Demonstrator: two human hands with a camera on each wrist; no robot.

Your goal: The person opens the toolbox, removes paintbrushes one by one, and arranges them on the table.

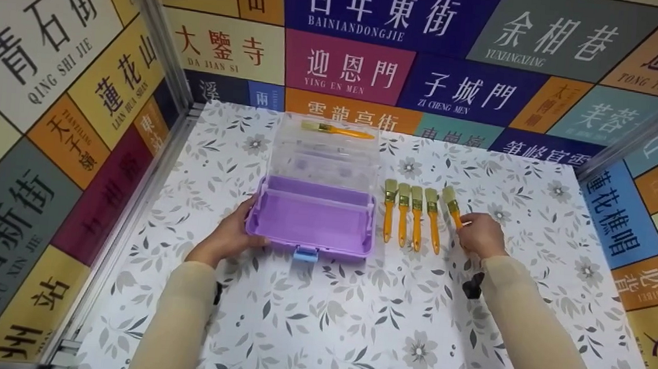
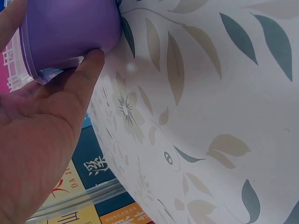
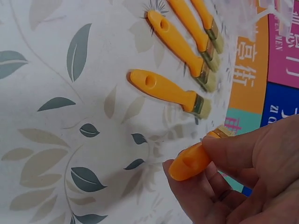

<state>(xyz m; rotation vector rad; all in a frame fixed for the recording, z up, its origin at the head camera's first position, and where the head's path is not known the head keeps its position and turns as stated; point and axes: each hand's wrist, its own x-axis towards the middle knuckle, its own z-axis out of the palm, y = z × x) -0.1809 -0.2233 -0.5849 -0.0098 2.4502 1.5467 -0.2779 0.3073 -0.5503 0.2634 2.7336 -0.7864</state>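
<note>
A purple plastic box (image 1: 309, 215) with a light blue latch (image 1: 305, 254) stands with its clear lid (image 1: 325, 155) raised at the back. My left hand (image 1: 227, 235) holds the box by its left end; in the left wrist view a digit presses low on its purple wall (image 2: 74, 28). One paintbrush (image 1: 350, 132) with an orange handle shows at the top of the lid, in it or seen through it. Right of the box, several similar paintbrushes (image 1: 417, 217) lie in a row, bristles away from me. My right hand (image 1: 483, 234) pinches the handle of the rightmost paintbrush (image 3: 191, 161), slightly tilted.
A white tablecloth (image 1: 318, 334) with grey leaves and flowers covers the table. Panels with Chinese street names (image 1: 349, 67) rise at the back and both sides, with a metal post (image 1: 171, 40) in the left back corner.
</note>
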